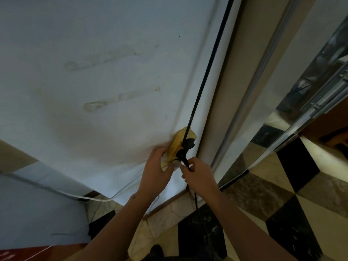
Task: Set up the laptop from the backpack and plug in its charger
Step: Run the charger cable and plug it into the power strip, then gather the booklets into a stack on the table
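Two hands: both at the wall outlet, right nearer the plug.
Right hand: fingers pinching the thin black charger cable just behind its black plug.
Left hand: gripping the lower edge of the yellowed plastic outlet block, steadying it.
Plug axis: pointing up and left from right hand, into the block's lower socket; full seating unclear.
Beyond: second black cable running up the pale wall.

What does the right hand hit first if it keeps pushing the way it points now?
Probably the yellow outlet block on the wall: the right hand pinches the black plug, which points at its face and seems already against it. Depth unclear.
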